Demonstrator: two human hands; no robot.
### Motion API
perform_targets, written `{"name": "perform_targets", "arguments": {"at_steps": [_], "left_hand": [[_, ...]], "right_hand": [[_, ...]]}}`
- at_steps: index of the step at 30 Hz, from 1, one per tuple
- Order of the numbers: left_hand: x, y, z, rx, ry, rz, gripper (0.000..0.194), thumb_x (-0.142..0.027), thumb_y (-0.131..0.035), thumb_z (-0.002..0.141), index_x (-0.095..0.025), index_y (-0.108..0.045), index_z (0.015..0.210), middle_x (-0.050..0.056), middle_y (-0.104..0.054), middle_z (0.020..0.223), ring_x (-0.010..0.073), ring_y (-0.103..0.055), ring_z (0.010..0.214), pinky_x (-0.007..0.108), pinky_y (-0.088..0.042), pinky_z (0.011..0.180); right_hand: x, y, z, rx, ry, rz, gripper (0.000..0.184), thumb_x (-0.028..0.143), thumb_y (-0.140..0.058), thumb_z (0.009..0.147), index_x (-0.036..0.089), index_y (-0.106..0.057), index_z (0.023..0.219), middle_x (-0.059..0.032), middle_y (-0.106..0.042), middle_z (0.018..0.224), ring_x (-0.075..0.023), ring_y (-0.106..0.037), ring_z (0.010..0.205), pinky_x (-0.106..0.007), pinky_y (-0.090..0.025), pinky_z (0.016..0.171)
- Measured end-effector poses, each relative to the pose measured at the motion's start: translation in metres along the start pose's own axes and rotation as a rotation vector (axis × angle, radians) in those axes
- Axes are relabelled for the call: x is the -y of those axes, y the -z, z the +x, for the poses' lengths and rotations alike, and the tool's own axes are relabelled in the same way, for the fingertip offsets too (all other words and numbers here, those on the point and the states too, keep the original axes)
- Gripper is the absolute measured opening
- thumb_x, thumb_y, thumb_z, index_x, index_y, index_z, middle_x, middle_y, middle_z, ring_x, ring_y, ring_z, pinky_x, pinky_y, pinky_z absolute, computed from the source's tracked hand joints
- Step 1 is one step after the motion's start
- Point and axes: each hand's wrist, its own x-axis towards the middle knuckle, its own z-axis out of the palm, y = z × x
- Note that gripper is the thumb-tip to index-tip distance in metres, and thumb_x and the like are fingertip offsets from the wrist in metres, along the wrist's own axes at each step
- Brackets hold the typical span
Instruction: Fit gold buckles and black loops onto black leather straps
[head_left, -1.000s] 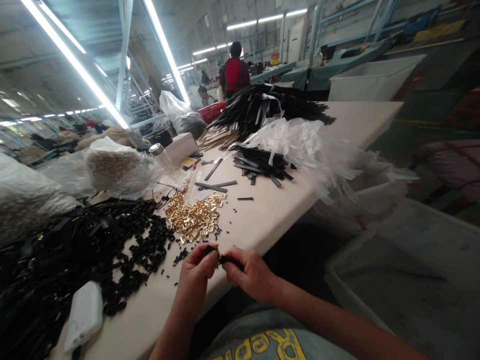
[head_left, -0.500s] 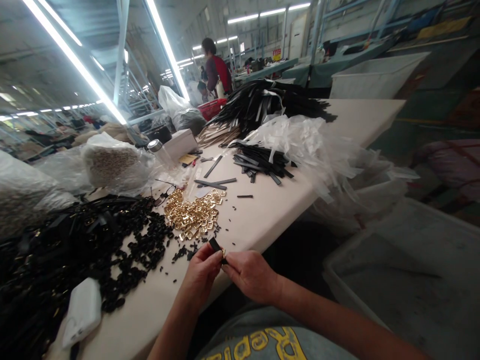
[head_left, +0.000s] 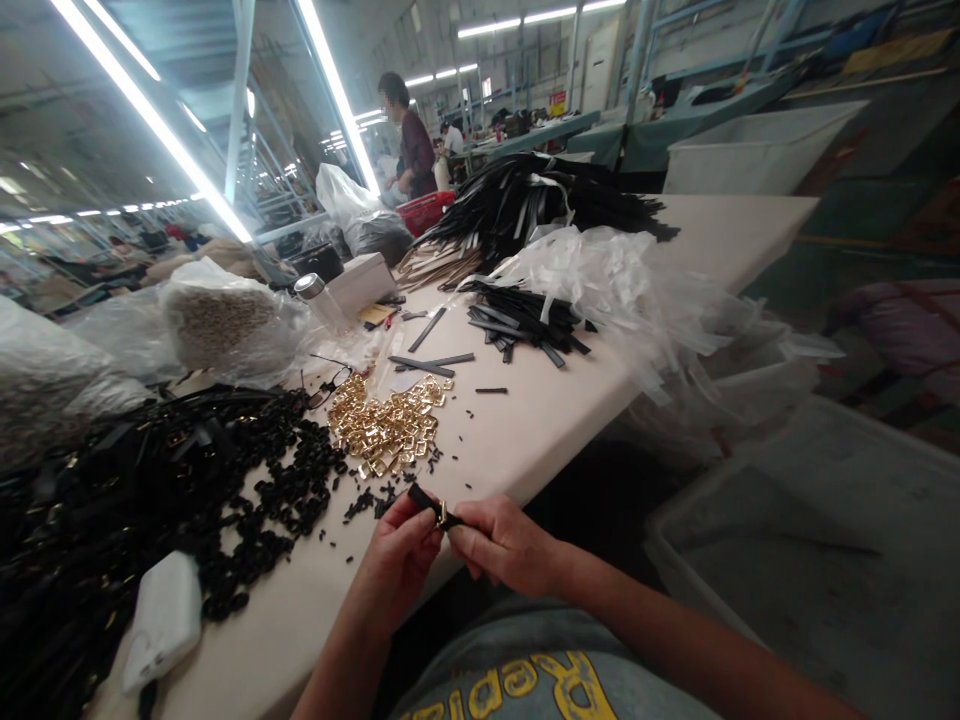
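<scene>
Between my two hands, just over the near table edge, is a short black strap (head_left: pixel 422 497) with a gold buckle (head_left: pixel 442 515) around it. My left hand (head_left: pixel 405 545) pinches the strap and buckle from the left, thumb on top. Closed on the strap's other end is my right hand (head_left: pixel 506 545). Parts of the strap are hidden by my fingers. Just beyond my hands lies a pile of gold buckles (head_left: pixel 386 425), with small black bits (head_left: pixel 367 503) scattered at its near side.
A heap of black pieces (head_left: pixel 172 470) covers the table's left, with a white power bank (head_left: pixel 163 620) beside it. Black strips (head_left: pixel 525 325) and clear plastic (head_left: pixel 607 280) lie farther back. A white bin (head_left: pixel 810 530) stands at right. A person (head_left: pixel 412 145) is in the background.
My hands have drawn slightly apart, so more of the strap and gold buckle shows between them. The strap's free end has shifted a little left. The person in the background has turned.
</scene>
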Motion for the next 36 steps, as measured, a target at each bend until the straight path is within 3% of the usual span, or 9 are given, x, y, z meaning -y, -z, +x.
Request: {"name": "perform_targets", "arguments": {"at_steps": [10,13,15,19,23,26,28,32,36], "left_hand": [[0.004,-0.001,-0.003,0.047,0.1,-0.225,0.026,-0.007,-0.083,0.06,-0.012,-0.069,0.081,0.003,-0.07,0.077,0.0037,-0.059,0.057,0.008,-0.05,0.051],[0.004,-0.003,-0.005,0.046,0.146,-0.226,0.021,-0.006,-0.079,0.064,-0.011,-0.068,0.082,0.002,-0.069,0.075,0.0023,-0.057,0.052,0.006,-0.048,0.047],[0.002,-0.005,-0.006,0.047,0.128,-0.196,0.02,-0.007,-0.079,0.065,-0.011,-0.068,0.081,0.002,-0.069,0.074,0.0018,-0.056,0.051,0.007,-0.048,0.047],[0.001,-0.007,-0.006,-0.014,-0.036,-0.106,0.029,-0.01,-0.087,0.056,-0.013,-0.068,0.079,0.001,-0.07,0.075,0.0044,-0.061,0.056,0.01,-0.052,0.053],[0.001,-0.007,-0.007,-0.053,-0.089,-0.088,0.03,-0.011,-0.088,0.054,-0.013,-0.069,0.078,0.001,-0.072,0.077,0.0062,-0.064,0.061,0.01,-0.054,0.056],[0.0,-0.007,-0.01,-0.036,0.029,-0.196,0.021,-0.006,-0.082,0.061,-0.011,-0.07,0.078,0.001,-0.07,0.073,0.004,-0.06,0.053,0.008,-0.051,0.049],[0.001,-0.006,-0.012,-0.022,0.162,-0.301,0.013,-0.002,-0.074,0.069,-0.01,-0.07,0.078,0.002,-0.07,0.07,0.0032,-0.059,0.05,0.007,-0.049,0.046],[0.006,-0.004,-0.013,-0.003,0.348,-0.462,0.011,-0.001,-0.061,0.082,-0.007,-0.07,0.08,0.004,-0.068,0.065,0.0011,-0.056,0.046,0.003,-0.044,0.042],[0.011,-0.006,-0.011,0.002,0.361,-0.432,0.005,-0.004,-0.065,0.08,-0.007,-0.068,0.082,0.003,-0.067,0.065,-0.0012,-0.053,0.044,0.001,-0.041,0.04]], "right_hand": [[0.0,0.0,0.003,-0.219,0.126,-0.503,0.029,0.03,-0.048,0.092,0.017,-0.054,0.067,0.0001,-0.058,0.062,-0.0104,-0.046,0.055,-0.023,-0.03,0.054],[-0.001,-0.001,0.002,-0.216,0.185,-0.607,0.023,0.027,-0.05,0.09,0.017,-0.057,0.069,-0.0005,-0.06,0.064,-0.0108,-0.048,0.057,-0.023,-0.029,0.055],[-0.001,-0.001,0.002,-0.206,0.2,-0.62,0.022,0.025,-0.051,0.089,0.017,-0.055,0.068,0.0001,-0.058,0.063,-0.0103,-0.046,0.056,-0.023,-0.028,0.055],[0.004,0.001,0.002,-0.242,0.148,-0.606,0.026,0.024,-0.05,0.087,0.017,-0.046,0.062,0.0019,-0.051,0.058,-0.0089,-0.039,0.053,-0.024,-0.025,0.054],[0.008,0.003,0.002,-0.172,0.086,-0.416,0.03,0.025,-0.048,0.087,0.017,-0.041,0.059,0.0041,-0.045,0.054,-0.0075,-0.037,0.05,-0.022,-0.025,0.05],[0.011,0.004,0.001,-0.014,0.002,-0.173,0.033,0.032,-0.042,0.092,0.017,-0.046,0.062,0.0046,-0.046,0.052,-0.0071,-0.041,0.047,-0.019,-0.028,0.047],[0.013,0.004,0.0,0.009,0.016,-0.143,0.033,0.033,-0.042,0.092,0.017,-0.051,0.065,0.0043,-0.048,0.053,-0.0074,-0.043,0.047,-0.018,-0.03,0.047],[0.014,0.003,0.0,-0.092,0.186,-0.403,0.021,0.022,-0.049,0.085,0.016,-0.054,0.066,0.0023,-0.054,0.06,-0.0083,-0.044,0.053,-0.021,-0.03,0.053],[0.005,0.001,0.0,-0.122,0.255,-0.535,0.019,0.02,-0.049,0.085,0.017,-0.052,0.067,0.0014,-0.055,0.062,-0.0091,-0.044,0.055,-0.022,-0.029,0.055]]}}
